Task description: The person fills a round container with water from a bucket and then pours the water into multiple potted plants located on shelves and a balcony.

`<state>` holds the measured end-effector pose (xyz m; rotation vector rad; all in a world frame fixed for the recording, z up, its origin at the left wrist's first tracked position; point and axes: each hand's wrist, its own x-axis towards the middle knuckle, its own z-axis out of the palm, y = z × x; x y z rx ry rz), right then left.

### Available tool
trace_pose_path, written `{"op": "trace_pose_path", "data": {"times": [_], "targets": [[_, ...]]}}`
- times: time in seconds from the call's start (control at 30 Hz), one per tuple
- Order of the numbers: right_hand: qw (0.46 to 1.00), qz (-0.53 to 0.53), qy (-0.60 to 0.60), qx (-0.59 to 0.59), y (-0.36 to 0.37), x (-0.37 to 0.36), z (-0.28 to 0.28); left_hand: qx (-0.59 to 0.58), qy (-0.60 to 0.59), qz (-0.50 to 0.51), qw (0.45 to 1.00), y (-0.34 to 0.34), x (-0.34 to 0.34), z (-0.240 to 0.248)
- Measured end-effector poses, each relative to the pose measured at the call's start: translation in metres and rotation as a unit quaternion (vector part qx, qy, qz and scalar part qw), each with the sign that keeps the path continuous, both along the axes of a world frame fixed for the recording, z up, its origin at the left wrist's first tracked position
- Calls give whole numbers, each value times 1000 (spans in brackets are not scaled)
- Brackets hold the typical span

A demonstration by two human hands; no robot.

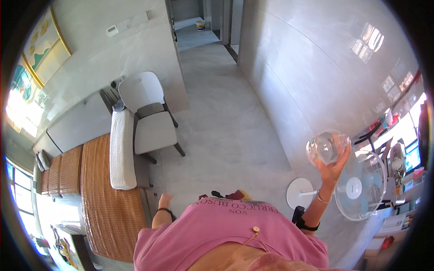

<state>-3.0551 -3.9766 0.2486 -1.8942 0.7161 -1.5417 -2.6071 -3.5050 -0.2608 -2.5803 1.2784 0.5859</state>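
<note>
Raised out to the right, my right hand [333, 163] is closed around a clear, transparent bottle [323, 147]. The bottle has a rounded body and a narrower neck; it is tilted, with the neck beside my fingers. I see nothing inside it. My left hand [165, 199] hangs low at my left side, near the end of the couch. It is small in the view and its fingers cannot be made out, nor anything in them.
A white standing fan [354, 187] with a round base [300, 193] is just below and right of my right hand. To the left are a grey chair [155, 131] and a couch with brown woven mats [110, 212]. Tiled floor [217, 113] leads to a doorway.
</note>
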Motion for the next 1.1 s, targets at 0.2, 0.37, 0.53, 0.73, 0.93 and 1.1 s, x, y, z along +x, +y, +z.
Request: {"op": "trace_pose_path", "data": {"times": [0.2,0.37,0.53,0.73,0.93,1.1], "targets": [[999,-32,31,4,-126,81,-12,-219,196,115,949,-381,127,106],[999,34,21,2,-257,157,-6,-213,160,84,960,-462,206,75],[995,90,23,46,-381,253,10,-51,121,-6,991,-407,221,22],[993,98,-10,62,-523,392,6,98,140,203,964,-387,204,22],[992,127,15,19,-656,528,-10,109,122,222,961,-495,314,24],[992,111,-13,54,-738,622,-1,-52,-91,-48,993,-684,532,12]]}}
